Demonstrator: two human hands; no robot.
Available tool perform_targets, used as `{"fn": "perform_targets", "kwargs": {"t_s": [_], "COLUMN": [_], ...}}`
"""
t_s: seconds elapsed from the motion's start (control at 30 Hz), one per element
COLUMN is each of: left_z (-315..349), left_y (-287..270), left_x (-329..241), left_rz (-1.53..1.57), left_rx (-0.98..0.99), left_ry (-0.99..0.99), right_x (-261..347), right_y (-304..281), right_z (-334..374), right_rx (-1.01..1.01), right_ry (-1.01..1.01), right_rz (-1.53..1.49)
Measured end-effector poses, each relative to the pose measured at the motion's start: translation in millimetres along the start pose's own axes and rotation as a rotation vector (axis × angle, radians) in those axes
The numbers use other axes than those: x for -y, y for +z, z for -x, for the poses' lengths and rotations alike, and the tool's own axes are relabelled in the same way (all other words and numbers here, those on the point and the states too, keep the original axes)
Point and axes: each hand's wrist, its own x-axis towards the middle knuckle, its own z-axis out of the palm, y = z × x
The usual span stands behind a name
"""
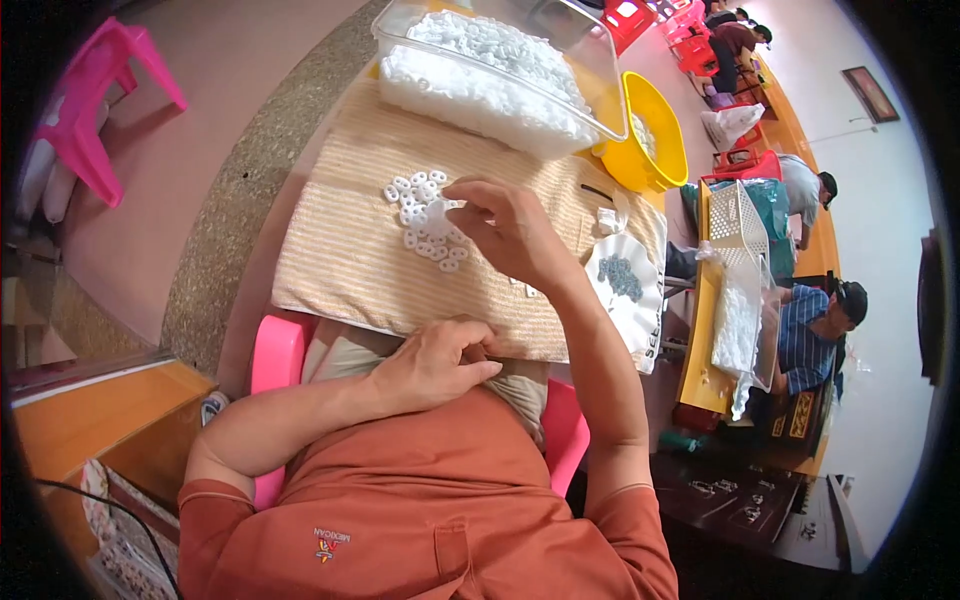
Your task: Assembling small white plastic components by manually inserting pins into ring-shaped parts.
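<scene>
My right hand (508, 228) is over the towel-covered table, at the right side of a loose heap of small white oval plastic pieces with holes (437, 252). Its thumb and fingers come together in a pinch, and a blurred, translucent white patch shows beside the fingertips. What they hold is too unclear to name. My left hand (428, 366) rests at the table's near edge, above my lap. Its fingers curl loosely with the thumb apart, and no object is visible in it.
A clear plastic bin (490, 95) full of white pieces stands at the far edge. Beside it is a yellow basin (665, 140). A white scalloped dish (632, 310) with small grey-blue pieces lies to the right. People sit at tables farther right; a pink stool (90, 120) stands far left.
</scene>
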Motion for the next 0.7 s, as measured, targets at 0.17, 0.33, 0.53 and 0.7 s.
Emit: {"fn": "perform_targets", "kwargs": {"t_s": [0.17,0.33,0.53,0.7], "left_z": [2.6,0.5,-13.6,-23.0], "left_y": [0.3,-12.3,-40.0,-51.7], "left_x": [-7.3,-13.8,-20.1,-4.2], "left_rz": [0.07,-0.074,-0.203,-0.098], "left_rx": [-0.029,-0.174,-0.482,-0.544], "left_ry": [0.042,0.207,0.247,0.185], "right_x": [-37.0,-93.6,-121.6,-124.0], "right_y": [-32.3,-67.3,-75.5,-81.3], "right_z": [15.8,33.2,37.5,32.0], "right_rx": [-0.181,-0.223,-0.144,-0.166], "right_ry": [0.094,0.059,0.043,0.038], "right_rz": [0.198,0.553,0.696,0.734]}}
